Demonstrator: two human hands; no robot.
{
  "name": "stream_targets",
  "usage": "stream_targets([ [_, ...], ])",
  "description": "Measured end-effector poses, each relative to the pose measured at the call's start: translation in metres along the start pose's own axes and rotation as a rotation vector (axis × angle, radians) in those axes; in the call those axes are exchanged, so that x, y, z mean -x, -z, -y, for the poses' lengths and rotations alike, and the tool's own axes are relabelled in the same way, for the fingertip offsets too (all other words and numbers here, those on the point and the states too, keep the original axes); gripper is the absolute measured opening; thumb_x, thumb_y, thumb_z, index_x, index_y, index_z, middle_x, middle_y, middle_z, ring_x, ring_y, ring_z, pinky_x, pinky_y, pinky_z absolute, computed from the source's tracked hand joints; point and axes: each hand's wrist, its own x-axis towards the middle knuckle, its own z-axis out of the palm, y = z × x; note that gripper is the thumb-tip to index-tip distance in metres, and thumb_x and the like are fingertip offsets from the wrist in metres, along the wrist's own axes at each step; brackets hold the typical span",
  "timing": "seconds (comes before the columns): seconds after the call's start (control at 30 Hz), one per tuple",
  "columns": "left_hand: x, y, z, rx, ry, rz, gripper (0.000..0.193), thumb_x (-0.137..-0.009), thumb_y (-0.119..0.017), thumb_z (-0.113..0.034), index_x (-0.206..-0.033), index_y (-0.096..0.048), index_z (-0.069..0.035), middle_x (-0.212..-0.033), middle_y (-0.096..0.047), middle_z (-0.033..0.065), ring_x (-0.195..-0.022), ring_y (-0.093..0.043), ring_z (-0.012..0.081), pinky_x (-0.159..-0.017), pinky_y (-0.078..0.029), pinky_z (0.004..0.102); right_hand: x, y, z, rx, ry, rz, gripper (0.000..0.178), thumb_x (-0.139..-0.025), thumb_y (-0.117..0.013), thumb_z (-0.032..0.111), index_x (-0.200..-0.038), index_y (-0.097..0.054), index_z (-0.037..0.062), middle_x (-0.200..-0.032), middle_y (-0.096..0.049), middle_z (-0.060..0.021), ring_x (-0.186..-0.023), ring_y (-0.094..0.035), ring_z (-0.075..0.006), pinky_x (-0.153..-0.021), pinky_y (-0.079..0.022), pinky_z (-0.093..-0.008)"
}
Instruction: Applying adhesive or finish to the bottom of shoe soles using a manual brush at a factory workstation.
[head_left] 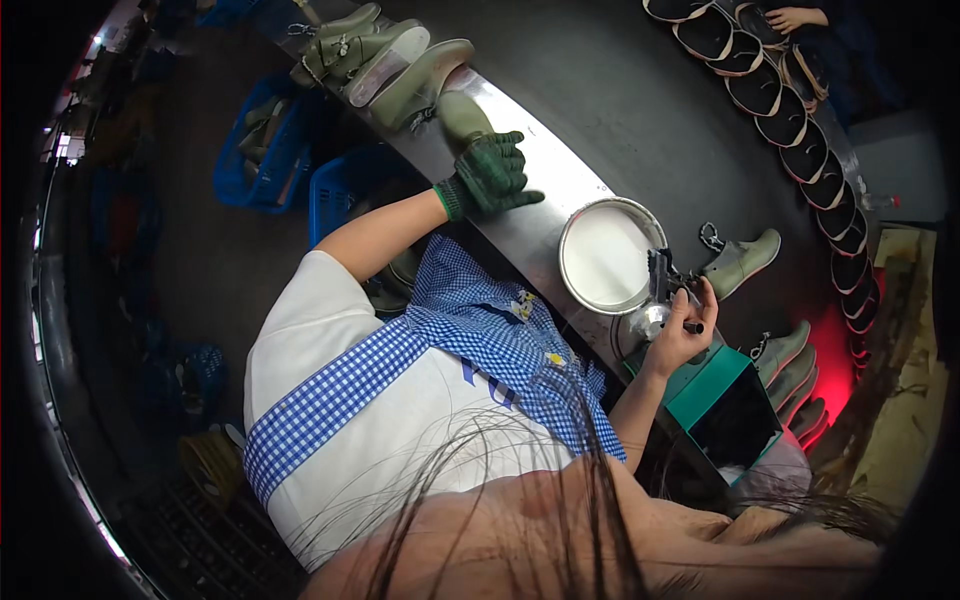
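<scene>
My left hand (490, 175), in a dark green knitted glove, hovers palm down over the metal bench with its fingers and thumb apart. Right beside it, partly covered by the glove, is an olive-green shoe last or shoe upper (464, 118). My bare right hand (684, 330) is closed on a black-handled tool that looks like a brush (659, 275), at the right rim of a round metal pan (566, 262). White liquid (606, 255) fills the pan. A silvery rounded part (648, 321) shows next to the right hand; its kind is unclear.
Olive-green shoes (375, 60) cluster at the bench's far left; another shoe (745, 265) lies right of the pan. A green box (712, 388) stands near my right arm. Blue crates (240, 165) sit left. Black-lined shoe parts (783, 120) line the far side, near another person's hand (795, 18).
</scene>
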Motion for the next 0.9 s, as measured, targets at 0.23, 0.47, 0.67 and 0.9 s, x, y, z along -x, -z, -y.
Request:
stream_targets([
  [0.23, 0.028, 0.009, 0.056, 0.655, 0.347, -0.479, 0.036, -0.084, -0.064, -0.035, -0.098, -0.065, -0.002, -0.093, -0.067, 0.0062, -0.085, -0.064, 0.0244, -0.094, -0.046, 0.0402, 0.003, -0.011, 0.009, 0.018, 0.012, 0.021, 0.038, -0.086, -0.063, -0.002, -0.123, -0.056, -0.0013, -0.064, -0.044, 0.006, -0.053, -0.028, -0.0022, -0.053, -0.026, -0.0152],
  [0.47, 0.068, -0.021, 0.155, -0.743, 0.812, -0.045, 0.065, -0.08, -0.062, -0.046, -0.127, -0.053, -0.002, -0.114, -0.062, 0.0171, -0.095, -0.06, 0.0334, -0.091, -0.046, 0.0408, 0.004, -0.009, 0.012, 0.041, 0.023, 0.033, 0.038, -0.086, -0.063, -0.002, -0.123, -0.056, -0.0011, -0.067, -0.047, 0.005, -0.053, -0.028, -0.0024, -0.053, -0.025, -0.0152],
  [0.67, 0.081, -0.018, 0.213, -0.172, 0.845, 0.022, 0.058, -0.082, -0.057, -0.051, -0.114, -0.062, -0.003, -0.1, -0.066, 0.0163, -0.083, -0.061, 0.0358, -0.078, -0.05, 0.0384, 0.003, -0.016, 0.012, 0.061, 0.035, 0.041, 0.039, -0.085, -0.064, -0.002, -0.123, -0.056, -0.0008, -0.067, -0.046, 0.0049, -0.053, -0.028, -0.0024, -0.051, -0.024, -0.0155],
  [0.9, 0.076, 0.048, 0.135, 0.103, 0.841, 0.485, 0.052, -0.083, -0.054, -0.047, -0.105, -0.064, -0.002, -0.092, -0.065, 0.019, -0.076, -0.06, 0.0366, -0.071, -0.048, 0.0428, 0.004, -0.023, 0.015, 0.124, 0.027, 0.083, 0.04, -0.082, -0.067, -0.001, -0.121, -0.058, -0.0006, -0.078, -0.057, 0.0008, -0.053, -0.03, -0.0027, -0.049, -0.026, -0.0152],
])
